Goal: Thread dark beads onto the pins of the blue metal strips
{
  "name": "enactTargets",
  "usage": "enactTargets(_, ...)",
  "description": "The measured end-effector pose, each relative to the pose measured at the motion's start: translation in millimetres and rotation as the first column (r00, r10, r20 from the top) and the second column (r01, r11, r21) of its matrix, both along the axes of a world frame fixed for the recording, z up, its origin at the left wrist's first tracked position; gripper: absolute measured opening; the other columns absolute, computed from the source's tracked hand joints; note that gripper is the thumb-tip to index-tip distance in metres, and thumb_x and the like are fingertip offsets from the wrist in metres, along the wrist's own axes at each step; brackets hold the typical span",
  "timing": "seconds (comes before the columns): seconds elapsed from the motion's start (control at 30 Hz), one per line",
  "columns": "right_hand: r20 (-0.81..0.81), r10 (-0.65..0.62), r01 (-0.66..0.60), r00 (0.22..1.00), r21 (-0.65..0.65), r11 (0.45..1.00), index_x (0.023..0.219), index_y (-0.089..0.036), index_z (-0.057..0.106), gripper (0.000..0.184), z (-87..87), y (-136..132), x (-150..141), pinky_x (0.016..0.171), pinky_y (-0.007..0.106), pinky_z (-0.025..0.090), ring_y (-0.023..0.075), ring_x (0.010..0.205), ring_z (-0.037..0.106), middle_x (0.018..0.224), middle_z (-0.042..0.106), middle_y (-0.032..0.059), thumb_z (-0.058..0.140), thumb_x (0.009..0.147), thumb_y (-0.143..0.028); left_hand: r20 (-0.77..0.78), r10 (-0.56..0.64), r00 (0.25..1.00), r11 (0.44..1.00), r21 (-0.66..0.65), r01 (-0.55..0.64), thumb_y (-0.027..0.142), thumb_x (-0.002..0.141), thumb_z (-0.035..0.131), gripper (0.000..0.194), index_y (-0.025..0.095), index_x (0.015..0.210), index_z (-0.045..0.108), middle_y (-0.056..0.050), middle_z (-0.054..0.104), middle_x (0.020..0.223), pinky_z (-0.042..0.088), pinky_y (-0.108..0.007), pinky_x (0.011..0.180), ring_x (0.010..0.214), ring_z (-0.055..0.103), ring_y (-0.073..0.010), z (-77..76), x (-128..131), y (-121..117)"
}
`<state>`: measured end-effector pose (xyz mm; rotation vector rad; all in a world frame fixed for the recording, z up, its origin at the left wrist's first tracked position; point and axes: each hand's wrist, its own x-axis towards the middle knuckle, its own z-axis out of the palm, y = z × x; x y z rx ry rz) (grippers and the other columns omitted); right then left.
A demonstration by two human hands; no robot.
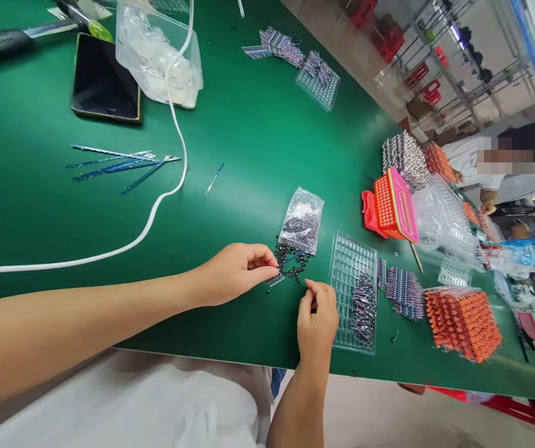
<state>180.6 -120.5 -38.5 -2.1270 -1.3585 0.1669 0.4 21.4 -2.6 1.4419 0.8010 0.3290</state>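
On my green bench (249, 155), the tray (344, 280) is part-filled, beads (295, 269) loose; my left hand (237, 274) pinches a blue stick (290, 259); my right hand's (318, 311) grip I can't tell.

Thin blue strip (292, 259) slanting across loose black beads (299, 270) on the green bench.
The strip is narrow, its far end pointing toward the bench's right side; the small, shiny beads lie in a loose, scattered patch toward the bench's near edge, touching the near end of a crumpled clear plastic bag (303, 219), which lies flat with more dark beads inside.
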Motion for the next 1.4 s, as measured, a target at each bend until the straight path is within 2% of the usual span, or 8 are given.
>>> enactTargets(0.23, -0.007, -0.007, 0.007, 1.000, -0.006, 1.000, 0.104, -0.020, 0.068, 0.021, -3.0, -0.7, 1.0, 0.074, 0.033, 0.050, 0.0184, 0.087, 0.061, 0.100, 0.062, 0.0077, 0.051, 0.097, -0.029, -0.006, -0.010, 1.000, 1.000, -0.013, 0.010, 0.044, 0.086, 0.060, 0.026, 0.019, 0.083, 0.065, 0.000, 0.067, 0.076, 0.046, -0.027, 0.069, 0.074, 0.060, -0.0174, 0.6, 0.4, -0.3)
enactTargets(0.43, 0.077, 0.075, -0.072, 0.994, -0.048, 0.996, 0.104, -0.022, 0.070, 0.021, -2.7, 1.1, -0.8, 0.084, 0.036, 0.049, 0.0204, 0.095, 0.060, 0.100, 0.065, 0.0075, 0.050, 0.099, -0.029, -0.007, -0.006, 1.000, 0.999, -0.033, 0.005, 0.046, 0.086, 0.060, 0.027, 0.019, 0.084, 0.065, -0.001, 0.067, 0.077, 0.046, -0.028, 0.070, 0.076, 0.061, -0.0179, -1.5, 0.7, 0.2)
enactTargets(0.57, 0.116, 0.085, -0.080, 0.990, -0.053, 0.995, 0.103, -0.021, 0.070, 0.021, -2.2, 3.8, -0.9, 0.086, 0.037, 0.048, 0.0209, 0.094, 0.060, 0.098, 0.067, 0.0076, 0.049, 0.100, -0.027, -0.004, -0.019, 1.000, 0.999, -0.034, 0.019, 0.045, 0.086, 0.060, 0.027, 0.019, 0.084, 0.065, -0.002, 0.069, 0.079, 0.047, -0.029, 0.072, 0.077, 0.062, -0.0189, -1.2, 0.1, -0.4)
enactTargets(0.97, -0.025, 0.048, -0.048, 0.999, -0.014, 0.999, 0.103, -0.021, 0.070, 0.020, -5.0, 2.1, 2.2, 0.076, 0.031, 0.052, 0.0164, 0.084, 0.062, 0.097, 0.065, 0.0064, 0.052, 0.097, -0.028, 0.011, -0.028, 1.000, 0.999, -0.042, 0.029, 0.045, 0.086, 0.060, 0.026, 0.019, 0.085, 0.065, -0.002, 0.070, 0.080, 0.048, -0.030, 0.074, 0.078, 0.063, -0.0190, -0.7, -0.3, -1.3)
enactTargets(1.4, -0.034, 0.029, -0.029, 0.999, 0.008, 1.000, 0.097, -0.020, 0.071, 0.017, -1.5, 3.3, 1.3, 0.068, 0.028, 0.049, 0.0146, 0.077, 0.061, 0.091, 0.065, 0.0044, 0.055, 0.095, -0.027, -0.015, -0.023, 1.000, 0.998, -0.064, 0.022, 0.045, 0.085, 0.061, 0.026, 0.019, 0.084, 0.065, -0.001, 0.070, 0.078, 0.047, -0.028, 0.072, 0.077, 0.064, -0.0187, -1.1, 0.4, -1.6)
